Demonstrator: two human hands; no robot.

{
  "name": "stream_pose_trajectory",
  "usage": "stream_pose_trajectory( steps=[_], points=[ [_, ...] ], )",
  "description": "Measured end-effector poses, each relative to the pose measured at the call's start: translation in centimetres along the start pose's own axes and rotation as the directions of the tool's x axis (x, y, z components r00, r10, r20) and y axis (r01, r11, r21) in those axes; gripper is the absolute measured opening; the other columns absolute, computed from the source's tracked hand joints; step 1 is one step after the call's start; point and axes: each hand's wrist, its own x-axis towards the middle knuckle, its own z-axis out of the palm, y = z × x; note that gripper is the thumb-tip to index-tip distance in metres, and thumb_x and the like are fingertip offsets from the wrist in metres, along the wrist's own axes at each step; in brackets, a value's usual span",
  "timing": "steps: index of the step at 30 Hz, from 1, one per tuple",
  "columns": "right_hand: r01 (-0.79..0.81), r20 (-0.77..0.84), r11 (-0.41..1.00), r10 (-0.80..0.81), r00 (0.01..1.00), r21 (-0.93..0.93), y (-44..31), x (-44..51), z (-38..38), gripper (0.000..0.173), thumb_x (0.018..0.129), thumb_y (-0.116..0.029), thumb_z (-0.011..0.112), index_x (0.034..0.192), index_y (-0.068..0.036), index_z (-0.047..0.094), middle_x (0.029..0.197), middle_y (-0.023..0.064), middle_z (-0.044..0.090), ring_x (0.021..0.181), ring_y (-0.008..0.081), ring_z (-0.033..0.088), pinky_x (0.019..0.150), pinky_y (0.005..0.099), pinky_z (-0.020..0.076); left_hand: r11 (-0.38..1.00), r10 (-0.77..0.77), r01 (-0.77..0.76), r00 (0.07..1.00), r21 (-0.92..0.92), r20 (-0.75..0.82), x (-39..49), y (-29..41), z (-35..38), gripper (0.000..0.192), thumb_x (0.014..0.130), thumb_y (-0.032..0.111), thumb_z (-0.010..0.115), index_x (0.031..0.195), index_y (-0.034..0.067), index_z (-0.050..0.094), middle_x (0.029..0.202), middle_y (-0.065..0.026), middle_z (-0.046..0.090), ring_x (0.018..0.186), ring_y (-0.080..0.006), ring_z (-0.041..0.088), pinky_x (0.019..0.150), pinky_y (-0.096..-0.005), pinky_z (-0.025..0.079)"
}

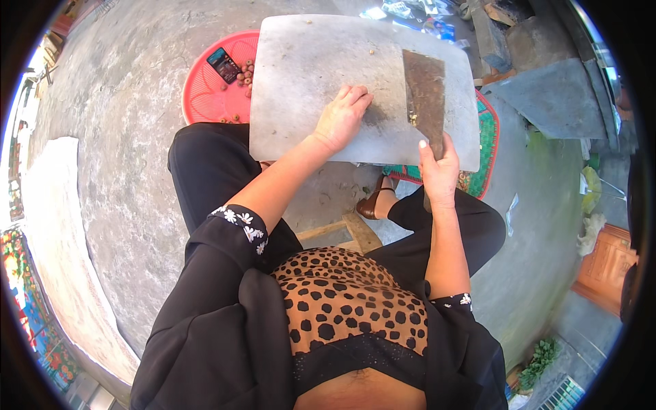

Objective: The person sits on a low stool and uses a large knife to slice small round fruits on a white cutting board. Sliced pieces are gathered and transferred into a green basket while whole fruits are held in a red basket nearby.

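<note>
A grey, worn board (307, 61) lies across in front of my knees. My right hand (442, 174) grips the handle of a cleaver-like knife with a broad, dark, rusty blade (425, 87). That blade is over the board's right part, with small pale bits stuck near its lower left edge. My left hand (344, 117) rests on the middle of the board, its fingers curled; anything under them is hidden. Left of the board, partly covered by it, a pink plastic basket (205, 97) holds several small round brown fruits or nuts (246, 77) and a smartphone (224, 65).
A green woven basket with a red rim (489, 138) sits partly under the board's right side, with small pieces in it. Slabs and a grey sheet (553, 97) lie at upper right. Litter (438, 28) is scattered beyond the board. A wooden piece (361, 233) stands between my legs.
</note>
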Motion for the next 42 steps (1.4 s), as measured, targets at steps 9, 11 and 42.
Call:
stream_pose_trajectory(
  steps=[9, 11, 42],
  points=[
    [-0.113, 0.111, 0.989, 0.124, 0.986, -0.099, -0.7, -0.3, 1.5, 0.021, 0.096, -0.021, 0.062, 0.107, -0.003, 0.057, 0.063, -0.0035, 0.048, 0.048, 0.0058, 0.043, 0.042, 0.024, 0.0367, 0.991, 0.044, -0.061, 0.989, -0.116, -0.143, -0.8, -0.5, 0.0, 0.018, 0.078, 0.001, 0.068, 0.095, 0.002, 0.068, 0.102, -0.0075, 0.064, 0.094, -0.0266, 0.06, 0.081, -0.0347, 0.053],
    [-0.135, 0.14, 0.984, 0.15, 0.979, -0.115, -0.8, 0.1, 1.2, 0.02, 0.097, -0.022, 0.061, 0.103, -0.004, 0.056, 0.062, -0.0032, 0.047, 0.047, 0.0065, 0.043, 0.04, 0.0246, 0.0366, 0.989, 0.017, -0.04, 0.987, -0.141, -0.161, -0.7, -0.5, 0.1, 0.017, 0.077, 0.001, 0.07, 0.094, 0.003, 0.068, 0.098, -0.0069, 0.065, 0.089, -0.0268, 0.061, 0.08, -0.0346, 0.053],
    [-0.076, 0.133, 0.92, 0.137, 0.982, -0.384, -1.8, 0.9, 1.4, 0.028, 0.092, -0.021, 0.061, 0.105, 0.003, 0.065, 0.076, 0.02, 0.065, 0.073, 0.0308, 0.065, 0.072, 0.0393, 0.0499, 0.973, -0.04, 0.003, 0.988, -0.232, -0.152, -0.4, -0.3, 0.0, 0.015, 0.079, 0.001, 0.072, 0.093, 0.004, 0.07, 0.095, -0.0068, 0.066, 0.09, -0.0258, 0.064, 0.077, -0.035, 0.054]
  ],
)
